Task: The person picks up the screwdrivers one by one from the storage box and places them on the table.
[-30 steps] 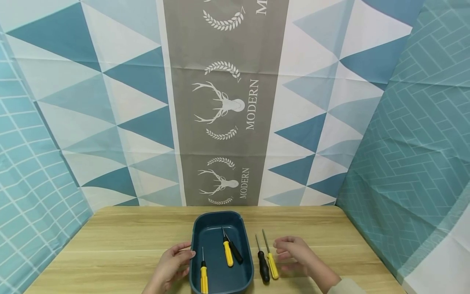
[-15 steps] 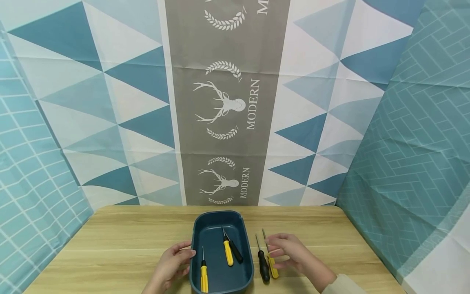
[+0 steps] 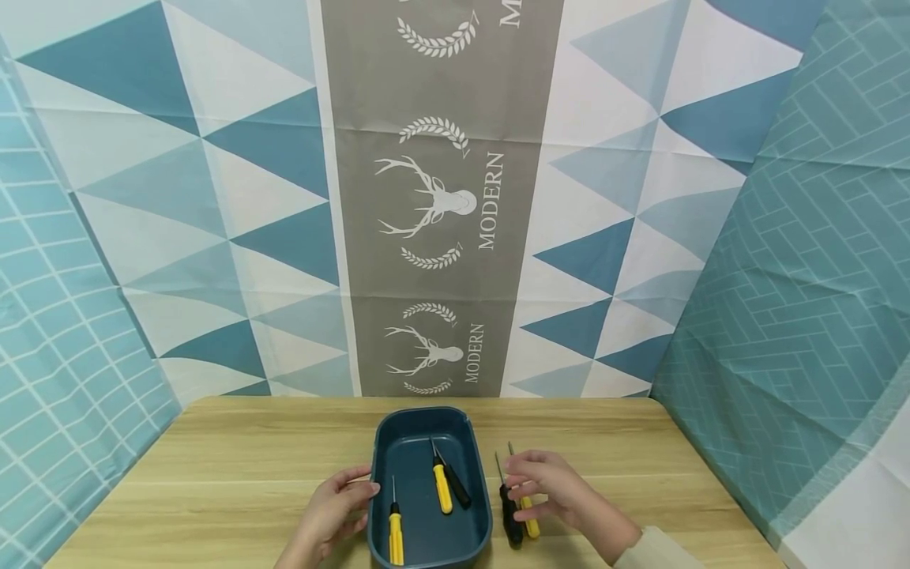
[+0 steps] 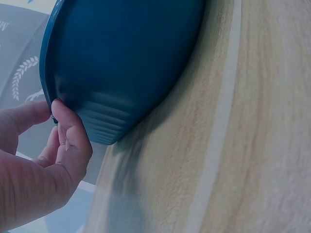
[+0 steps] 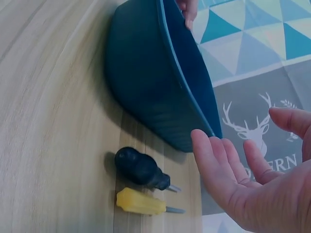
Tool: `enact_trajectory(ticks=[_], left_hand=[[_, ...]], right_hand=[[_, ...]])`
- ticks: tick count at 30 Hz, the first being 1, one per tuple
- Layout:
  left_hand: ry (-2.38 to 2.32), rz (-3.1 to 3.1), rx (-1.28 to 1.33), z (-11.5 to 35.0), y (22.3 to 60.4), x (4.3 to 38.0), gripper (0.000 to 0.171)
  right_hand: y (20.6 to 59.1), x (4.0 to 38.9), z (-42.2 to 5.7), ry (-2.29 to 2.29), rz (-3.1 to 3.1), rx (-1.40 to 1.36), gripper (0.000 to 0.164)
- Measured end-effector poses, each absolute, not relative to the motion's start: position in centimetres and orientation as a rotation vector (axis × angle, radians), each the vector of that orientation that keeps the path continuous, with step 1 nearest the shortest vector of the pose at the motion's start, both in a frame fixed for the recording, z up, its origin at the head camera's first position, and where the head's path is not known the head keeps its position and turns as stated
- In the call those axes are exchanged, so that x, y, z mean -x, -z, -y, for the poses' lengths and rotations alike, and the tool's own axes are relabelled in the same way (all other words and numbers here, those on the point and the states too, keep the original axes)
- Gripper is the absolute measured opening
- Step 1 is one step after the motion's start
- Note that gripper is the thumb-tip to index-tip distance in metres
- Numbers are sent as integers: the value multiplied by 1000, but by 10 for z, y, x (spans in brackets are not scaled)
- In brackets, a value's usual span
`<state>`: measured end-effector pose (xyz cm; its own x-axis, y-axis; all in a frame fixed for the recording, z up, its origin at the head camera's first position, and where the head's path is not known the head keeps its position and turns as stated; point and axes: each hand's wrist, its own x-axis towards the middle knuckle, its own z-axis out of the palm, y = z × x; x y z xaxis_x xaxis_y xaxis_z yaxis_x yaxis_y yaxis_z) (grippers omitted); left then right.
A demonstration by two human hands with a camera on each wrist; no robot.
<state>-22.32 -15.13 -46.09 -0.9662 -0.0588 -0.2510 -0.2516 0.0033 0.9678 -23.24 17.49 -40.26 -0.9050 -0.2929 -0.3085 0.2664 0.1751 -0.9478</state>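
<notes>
L hand (image 3: pixel 332 510) pinches the L rim of a dark-blue, rounded-rect. plastic box (image 3: pixel 430 545) on the light wood-grain table (image 3: pixel 213 482), w/ a yellow-handled screwdriver (image 3: pixel 396 537) nr its L wall & a second yellow-handled screwdriver (image 3: pixel 442 490) next to a slim black-handled tool (image 3: pixel 457 487) inside. R hand (image 3: pixel 550 486), fingers loose, slightly bent & gripping nothing, hovers over a fat black-handled screwdriver (image 5: pixel 138 167) & a plain yellow screwdriver (image 5: pixel 141 201), side by side just R of box.

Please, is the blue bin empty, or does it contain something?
Partly filled: the bin holds a yellow-handled screwdriver on its left side, and another yellow one beside a black-handled tool; much bare floor shows.
</notes>
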Motion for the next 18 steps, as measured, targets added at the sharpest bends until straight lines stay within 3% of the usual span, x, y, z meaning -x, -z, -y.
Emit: enact_trajectory(ticks=[18], left_hand=[[-2108,-2105,320,152,464,225,56]], right_hand=[[401,233,-161,1798,-1972,89,45]])
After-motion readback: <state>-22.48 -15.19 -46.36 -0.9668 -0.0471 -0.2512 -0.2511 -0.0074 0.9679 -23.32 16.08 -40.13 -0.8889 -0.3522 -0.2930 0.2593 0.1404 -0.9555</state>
